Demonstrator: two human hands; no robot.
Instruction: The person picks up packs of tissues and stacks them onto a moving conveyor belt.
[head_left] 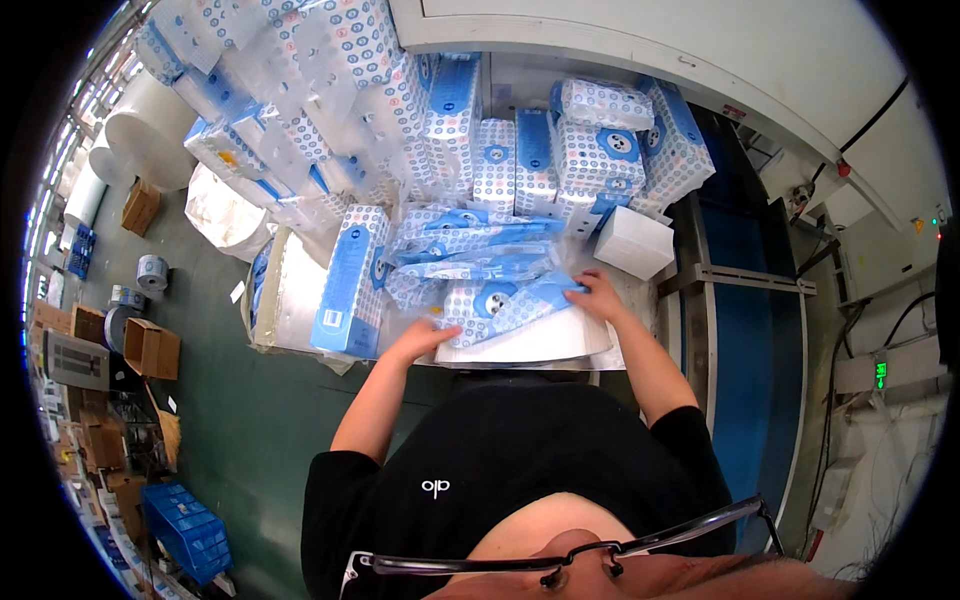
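So both hands, left [425,340] and right [598,297], pinch a flat bag [505,305] mid-frame, with packed tissue packs [600,150] stacked above.

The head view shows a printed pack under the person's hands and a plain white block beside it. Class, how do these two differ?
The printed pack is wrapped in blue-and-white patterned film; the white block is plain, with no print. The printed pack lies flat and looks longer, while the white block is a smaller boxy shape set at an angle. The right hand and left hand touch the printed pack; the white block is untouched. Both rest on the same worktable.
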